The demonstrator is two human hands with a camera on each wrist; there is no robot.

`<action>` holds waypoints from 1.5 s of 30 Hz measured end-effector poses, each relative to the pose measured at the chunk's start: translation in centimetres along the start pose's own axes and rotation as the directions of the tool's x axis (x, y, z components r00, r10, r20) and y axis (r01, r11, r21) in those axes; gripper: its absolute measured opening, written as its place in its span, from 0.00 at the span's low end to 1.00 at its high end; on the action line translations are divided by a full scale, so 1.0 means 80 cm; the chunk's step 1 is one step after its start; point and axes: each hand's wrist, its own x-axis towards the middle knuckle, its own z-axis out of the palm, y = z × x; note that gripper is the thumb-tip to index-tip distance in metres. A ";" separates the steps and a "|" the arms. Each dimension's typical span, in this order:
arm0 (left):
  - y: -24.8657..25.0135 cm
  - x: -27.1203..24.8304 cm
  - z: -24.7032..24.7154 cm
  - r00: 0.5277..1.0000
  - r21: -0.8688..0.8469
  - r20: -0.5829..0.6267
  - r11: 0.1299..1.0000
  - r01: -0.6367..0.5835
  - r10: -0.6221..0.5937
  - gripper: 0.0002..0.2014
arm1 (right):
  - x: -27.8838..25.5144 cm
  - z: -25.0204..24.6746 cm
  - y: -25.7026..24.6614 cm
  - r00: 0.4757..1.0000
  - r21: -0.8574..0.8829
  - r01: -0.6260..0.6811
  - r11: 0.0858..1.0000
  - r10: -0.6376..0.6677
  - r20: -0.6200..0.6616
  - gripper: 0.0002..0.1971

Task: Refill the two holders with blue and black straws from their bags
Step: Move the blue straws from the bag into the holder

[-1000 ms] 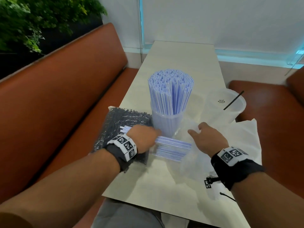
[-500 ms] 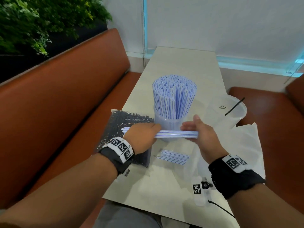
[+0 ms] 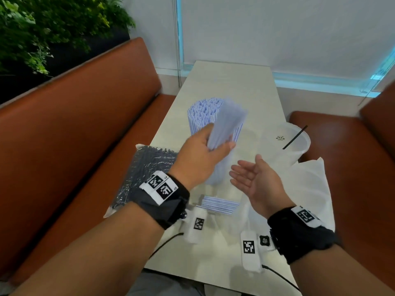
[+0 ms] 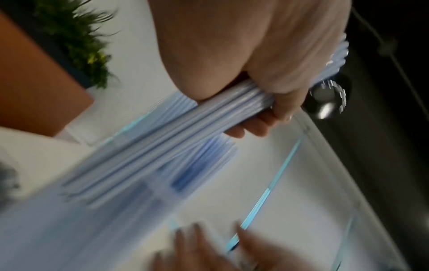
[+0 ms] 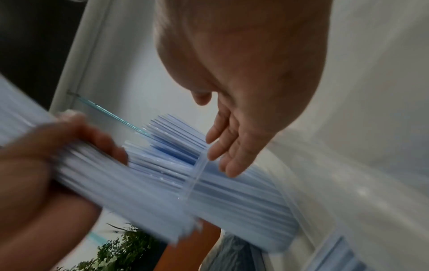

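Observation:
My left hand (image 3: 210,146) grips a bundle of blue straws (image 3: 227,122), tilted upward and blurred, right in front of the clear holder (image 3: 215,174) packed with blue straws (image 3: 198,116). In the left wrist view the fingers (image 4: 278,108) curl round the bundle (image 4: 209,126). My right hand (image 3: 252,178) hangs open, palm up, just right of the holder and holds nothing; the right wrist view shows its straight fingers (image 5: 230,152) beside the holder rim. A second clear holder (image 3: 284,144) at the right has one black straw (image 3: 295,137). A bag of black straws (image 3: 145,174) lies at the left.
A few loose blue straws (image 3: 220,205) lie on the white table (image 3: 230,82) near its front. A crumpled clear bag (image 3: 305,189) lies at the right. Orange bench seats (image 3: 74,129) flank the table, and a plant (image 3: 42,28) stands behind the left one.
My left hand lifted the blue straw bundle from level to tilted upward against the full holder. My right hand let go of the bundle's end and dropped back, open.

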 end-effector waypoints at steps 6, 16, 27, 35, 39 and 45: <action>0.034 0.024 0.029 0.985 -0.611 -0.171 0.787 -0.089 -0.022 0.13 | -0.010 0.020 0.004 0.985 0.142 -0.130 0.981 0.112 0.129 0.33; 0.021 0.025 0.039 0.969 -0.672 -0.174 0.741 0.015 -0.177 0.09 | -0.009 0.023 -0.002 0.955 -0.042 0.004 0.999 0.009 0.296 0.32; 0.027 0.031 -0.005 0.965 -0.647 -0.170 0.761 0.045 -0.201 0.09 | -0.013 0.031 0.013 0.844 -0.762 0.535 0.363 -0.271 0.463 0.13; 0.047 0.071 -0.042 0.978 -0.407 -0.204 0.912 -0.048 -0.040 0.08 | 0.000 0.017 -0.019 0.846 -0.866 0.493 -0.080 -0.189 0.499 0.20; 0.056 0.092 -0.045 0.970 -0.387 -0.240 0.920 -0.056 -0.042 0.08 | 0.021 0.023 -0.027 0.867 -0.918 0.378 -0.121 -0.300 0.397 0.15; 0.061 0.109 -0.038 0.908 -0.367 -0.418 0.913 -0.180 0.011 0.08 | 0.046 0.030 -0.021 0.885 -0.914 0.389 -0.116 -0.231 0.405 0.09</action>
